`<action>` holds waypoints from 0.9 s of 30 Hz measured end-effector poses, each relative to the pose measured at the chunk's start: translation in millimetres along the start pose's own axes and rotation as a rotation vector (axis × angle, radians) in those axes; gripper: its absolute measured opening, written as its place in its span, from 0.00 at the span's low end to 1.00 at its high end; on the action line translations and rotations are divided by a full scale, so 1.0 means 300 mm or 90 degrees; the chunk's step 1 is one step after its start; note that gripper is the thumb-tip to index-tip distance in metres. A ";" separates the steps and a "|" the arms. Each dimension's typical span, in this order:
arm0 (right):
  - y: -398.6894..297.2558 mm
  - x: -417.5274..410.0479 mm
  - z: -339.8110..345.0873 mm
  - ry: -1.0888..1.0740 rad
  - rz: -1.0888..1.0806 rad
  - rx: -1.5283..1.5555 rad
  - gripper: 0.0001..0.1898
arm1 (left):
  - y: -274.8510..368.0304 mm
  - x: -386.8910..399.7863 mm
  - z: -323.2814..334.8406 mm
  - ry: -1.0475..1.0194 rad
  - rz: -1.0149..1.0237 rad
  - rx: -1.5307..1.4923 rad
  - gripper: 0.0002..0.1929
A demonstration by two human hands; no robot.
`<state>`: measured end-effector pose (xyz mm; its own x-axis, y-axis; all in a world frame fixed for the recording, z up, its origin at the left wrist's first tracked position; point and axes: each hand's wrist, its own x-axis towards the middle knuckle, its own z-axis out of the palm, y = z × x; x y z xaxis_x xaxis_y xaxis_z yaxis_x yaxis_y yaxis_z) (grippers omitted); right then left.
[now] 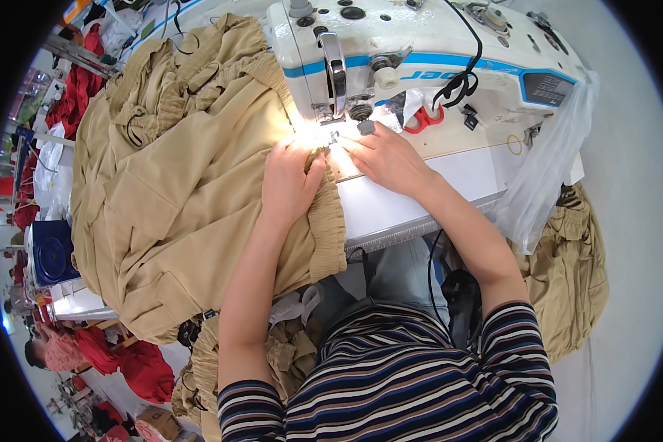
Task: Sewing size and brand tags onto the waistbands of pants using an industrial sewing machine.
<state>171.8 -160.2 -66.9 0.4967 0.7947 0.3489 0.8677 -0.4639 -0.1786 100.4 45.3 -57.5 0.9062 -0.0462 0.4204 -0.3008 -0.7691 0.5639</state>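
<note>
Tan trousers with gathered elastic waistbands are heaped over the left of the sewing table. One ribbed waistband runs along the table edge up to the needle area of a white-and-blue industrial sewing machine. My left hand grips this waistband just below the lit presser foot, thumb against the cloth. On the other side of the foot, my right hand has its fingertips close to the needle. Glare hides whether those fingers pinch any fabric.
Red-handled scissors lie under the machine arm. A clear plastic bag hangs from its right end. More tan garments hang at the right, and others lie near my lap. Beyond the table at left, a person sits among red cloth.
</note>
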 end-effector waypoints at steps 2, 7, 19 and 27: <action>-0.002 0.001 -0.002 -0.002 -0.001 -0.005 0.17 | 0.002 0.000 0.001 0.014 0.013 0.007 0.09; -0.005 0.003 -0.006 0.038 -0.013 -0.005 0.17 | 0.005 -0.003 0.002 -0.004 0.001 0.022 0.09; -0.006 0.002 -0.001 0.030 -0.001 -0.002 0.18 | 0.005 -0.030 0.018 -0.023 0.118 0.171 0.16; -0.010 0.004 -0.011 0.021 -0.019 -0.027 0.17 | 0.002 -0.032 0.023 -0.024 0.108 0.167 0.16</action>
<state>169.8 -159.2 -63.0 0.4695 0.7955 0.3831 0.8799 -0.4575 -0.1282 93.7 40.8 -66.1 0.8612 -0.2084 0.4636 -0.3670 -0.8860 0.2835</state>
